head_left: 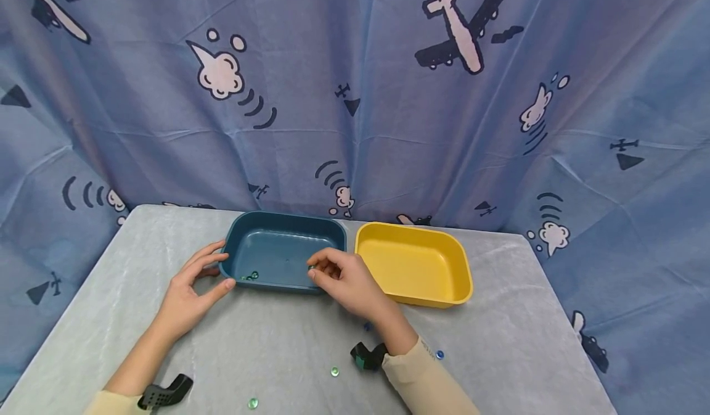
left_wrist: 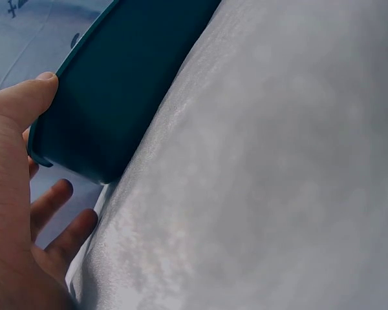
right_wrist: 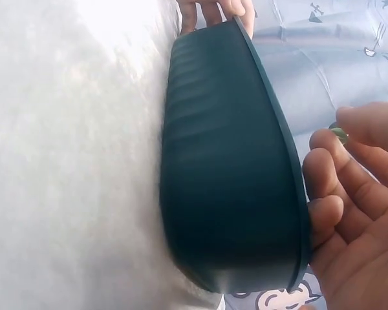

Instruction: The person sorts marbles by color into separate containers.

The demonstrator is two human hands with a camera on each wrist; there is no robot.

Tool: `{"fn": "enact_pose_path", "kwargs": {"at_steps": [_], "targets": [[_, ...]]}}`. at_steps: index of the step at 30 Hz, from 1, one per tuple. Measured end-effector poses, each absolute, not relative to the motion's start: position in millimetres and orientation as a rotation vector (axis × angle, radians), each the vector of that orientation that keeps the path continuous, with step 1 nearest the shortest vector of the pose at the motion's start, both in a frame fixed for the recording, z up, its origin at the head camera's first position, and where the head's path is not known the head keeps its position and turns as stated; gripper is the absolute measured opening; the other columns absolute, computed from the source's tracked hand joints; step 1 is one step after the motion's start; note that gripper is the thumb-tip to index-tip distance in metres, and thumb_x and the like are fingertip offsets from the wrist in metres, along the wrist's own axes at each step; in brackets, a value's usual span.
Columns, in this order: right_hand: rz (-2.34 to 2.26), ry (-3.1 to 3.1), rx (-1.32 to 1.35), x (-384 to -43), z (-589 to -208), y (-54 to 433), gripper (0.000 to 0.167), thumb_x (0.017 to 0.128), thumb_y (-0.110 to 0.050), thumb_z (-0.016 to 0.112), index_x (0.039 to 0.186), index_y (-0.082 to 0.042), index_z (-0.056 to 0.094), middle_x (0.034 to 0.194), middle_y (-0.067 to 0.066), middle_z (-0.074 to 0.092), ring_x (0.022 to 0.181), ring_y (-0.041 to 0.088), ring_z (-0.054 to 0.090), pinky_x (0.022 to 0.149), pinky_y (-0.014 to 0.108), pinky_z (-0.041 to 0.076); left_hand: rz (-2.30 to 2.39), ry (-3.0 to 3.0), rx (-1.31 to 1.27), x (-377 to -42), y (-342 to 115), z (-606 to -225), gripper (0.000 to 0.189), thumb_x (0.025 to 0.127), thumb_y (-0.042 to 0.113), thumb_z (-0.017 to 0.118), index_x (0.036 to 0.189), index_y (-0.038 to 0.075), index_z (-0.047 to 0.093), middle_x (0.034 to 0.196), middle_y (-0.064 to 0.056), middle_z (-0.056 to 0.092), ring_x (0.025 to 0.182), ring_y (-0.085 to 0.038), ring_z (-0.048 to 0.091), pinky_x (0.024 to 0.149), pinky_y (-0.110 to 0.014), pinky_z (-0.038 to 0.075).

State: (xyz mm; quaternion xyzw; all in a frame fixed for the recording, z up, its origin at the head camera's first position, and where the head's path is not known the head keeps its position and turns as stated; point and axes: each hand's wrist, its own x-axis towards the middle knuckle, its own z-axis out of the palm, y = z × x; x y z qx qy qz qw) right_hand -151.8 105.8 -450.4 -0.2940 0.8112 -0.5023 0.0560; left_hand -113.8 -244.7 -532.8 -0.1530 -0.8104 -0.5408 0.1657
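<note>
A dark teal plastic bin stands toward the back of the table. Round its left end my left hand holds the rim, the thumb at the front corner and the fingers along the side. Over the bin's front right part, my right hand pinches a small green glass bead between thumb and index finger. Its other fingers curl beside the rim in the right wrist view. A few green glass beads lie on the bin floor near the left front corner.
To the right of the teal bin stands a yellow bin. Loose on the grey tablecloth lie two green beads toward the front, plus a blue bead and another blue bead by the right forearm. A patterned curtain hangs behind.
</note>
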Motion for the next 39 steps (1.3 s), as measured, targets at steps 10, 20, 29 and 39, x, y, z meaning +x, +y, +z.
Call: {"fn": "enact_pose_path", "kwargs": {"at_steps": [10, 20, 29, 39], "targets": [[-1.516, 2.481, -0.836, -158.6, -451.5, 104.3, 0.013, 0.108, -0.019, 0.073, 0.119, -0.014, 0.076, 0.094, -0.006, 0.071, 0.076, 0.017, 0.062, 0.067, 0.027, 0.054, -1.542, -2.303, -0.433, -113.3, -244.2, -532.4, 0.054, 0.091, -0.009, 0.084, 0.142, 0.004, 0.069, 0.165, -0.010, 0.051, 0.137, -0.003, 0.056, 0.100, -0.016, 0.052], [-1.525, 2.485, -0.804, -161.9, -456.3, 102.3, 0.019, 0.108, -0.019, 0.073, 0.121, -0.006, 0.076, 0.092, -0.003, 0.070, 0.074, 0.018, 0.061, 0.065, 0.026, 0.053, -1.536, -2.302, -0.433, -112.5, -243.6, -532.3, 0.053, 0.092, -0.008, 0.084, 0.142, 0.003, 0.069, 0.165, -0.009, 0.051, 0.135, -0.002, 0.057, 0.101, -0.016, 0.051], [-1.518, 2.484, -0.775, -160.1, -454.4, 103.3, 0.020, 0.107, -0.017, 0.074, 0.122, -0.004, 0.076, 0.094, -0.003, 0.070, 0.076, 0.018, 0.060, 0.066, 0.025, 0.052, -1.543, -2.303, -0.434, -112.5, -243.6, -532.5, 0.053, 0.092, -0.008, 0.084, 0.142, 0.003, 0.069, 0.165, -0.010, 0.051, 0.137, -0.003, 0.056, 0.101, -0.016, 0.051], [-1.514, 2.488, -0.828, -157.7, -451.6, 101.7, 0.017, 0.107, -0.017, 0.074, 0.119, -0.005, 0.077, 0.092, -0.007, 0.071, 0.074, 0.015, 0.060, 0.065, 0.026, 0.053, -1.541, -2.311, -0.429, -112.8, -244.3, -531.4, 0.053, 0.092, -0.007, 0.084, 0.142, 0.004, 0.069, 0.165, -0.009, 0.051, 0.137, -0.003, 0.055, 0.101, -0.016, 0.051]]}}
